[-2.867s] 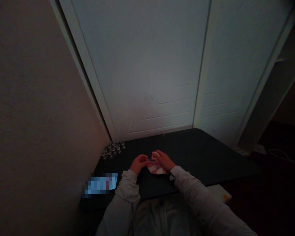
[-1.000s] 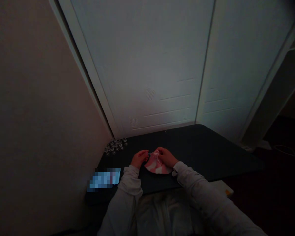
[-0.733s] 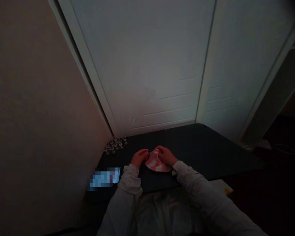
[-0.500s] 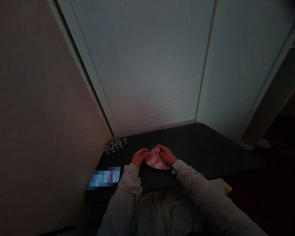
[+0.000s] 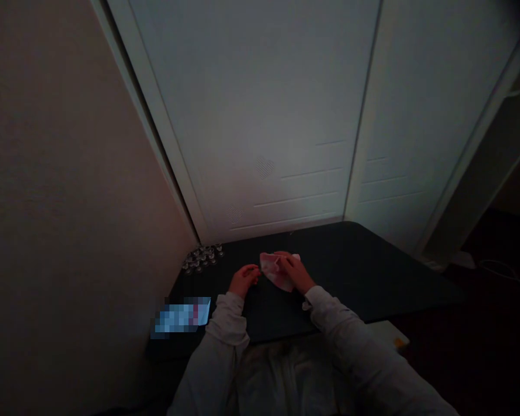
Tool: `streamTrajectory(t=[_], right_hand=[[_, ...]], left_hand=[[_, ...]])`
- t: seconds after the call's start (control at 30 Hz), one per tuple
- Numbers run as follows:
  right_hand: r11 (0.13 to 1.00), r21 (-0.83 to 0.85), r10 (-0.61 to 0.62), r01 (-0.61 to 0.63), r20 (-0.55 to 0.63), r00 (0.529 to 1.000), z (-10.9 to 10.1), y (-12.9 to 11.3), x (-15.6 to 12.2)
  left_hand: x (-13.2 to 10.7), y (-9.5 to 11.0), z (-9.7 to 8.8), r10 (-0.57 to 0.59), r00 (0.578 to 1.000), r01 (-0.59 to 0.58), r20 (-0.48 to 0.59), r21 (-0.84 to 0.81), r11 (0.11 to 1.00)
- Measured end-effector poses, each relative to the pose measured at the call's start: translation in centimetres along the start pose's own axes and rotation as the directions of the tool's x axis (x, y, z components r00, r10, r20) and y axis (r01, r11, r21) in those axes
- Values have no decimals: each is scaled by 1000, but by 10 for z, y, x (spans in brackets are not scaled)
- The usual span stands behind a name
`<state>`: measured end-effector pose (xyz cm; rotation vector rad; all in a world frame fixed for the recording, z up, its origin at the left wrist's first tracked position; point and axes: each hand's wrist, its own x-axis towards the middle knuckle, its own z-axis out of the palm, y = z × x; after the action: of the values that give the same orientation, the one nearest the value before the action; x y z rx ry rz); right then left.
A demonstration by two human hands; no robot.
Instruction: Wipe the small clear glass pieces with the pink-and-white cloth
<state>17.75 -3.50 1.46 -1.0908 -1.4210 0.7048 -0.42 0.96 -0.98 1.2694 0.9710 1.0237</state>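
A soft piece of pink-and-white patterned cloth (image 5: 274, 270) is held just above the dark table, gathered in the fingers of my right hand (image 5: 298, 274). Its lower edge hangs in a curve beneath those fingers. To its left, my left hand (image 5: 244, 279) has its fingers curled with the tips pinched together close to the cloth's edge. Dim light hides whether anything small sits in that pinch, and I cannot tell if the tips touch the cloth.
Several small shiny clear objects (image 5: 203, 257) cluster at the back left of the black table (image 5: 355, 266). A lit screen (image 5: 182, 318), blurred out, lies at the left edge. White panels (image 5: 260, 104) rise behind the table. Below its front edge, a pale flat object (image 5: 387, 334) shows.
My right hand has turned and lifted the cloth slightly, so its shape now looks more folded. My left fingertips have drawn back a little from it.
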Motion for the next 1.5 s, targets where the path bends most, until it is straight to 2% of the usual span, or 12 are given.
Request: streamTrajectory(t=[0.1,0.27,0.37,0.53,0.6,0.67,0.73,0.77,0.9,1.1,1.33,1.5], right_hand=[[999,18,-43,41,137,990,5,-3,-4],[979,186,80,-87,45,996,4,3,-1],[933,327,144,-153,54,988,3,4,1],[852,501,149,-153,48,988,-2,-2,1],[814,546,170,-199,103,980,-4,-5,1],[776,555,211,-300,220,952,-4,-5,1],[756,540,253,-370,280,926,-2,-3,1],[760,534,268,-369,261,928,-1,-2,1],[866,439,230,-240,78,970,5,6,2],[993,73,77,-93,199,977,9,8,1],[978,-196,-33,75,209,977,9,4,-3],[969,-246,3,36,154,988,12,1,-6]], left_hand=[[0,0,1,28,999,-28,29,-1,1000],[1,-3,1,26,999,-26,-20,13,1000],[3,-6,0,41,999,-41,-16,5,999],[4,-7,-2,38,999,-38,-5,1,999],[4,-7,-2,22,1000,-22,-4,-7,1000],[4,-6,-2,13,1000,-13,-6,-5,1000],[3,-5,-2,13,1000,-13,-3,9,1000],[2,-4,-2,13,1000,-13,1,12,1000],[1,-3,0,8,1000,-8,16,-6,1000],[1,-2,1,5,1000,-5,28,-1,1000],[-1,0,2,14,998,-16,60,30,999],[-3,2,3,7,998,-10,67,37,999]])
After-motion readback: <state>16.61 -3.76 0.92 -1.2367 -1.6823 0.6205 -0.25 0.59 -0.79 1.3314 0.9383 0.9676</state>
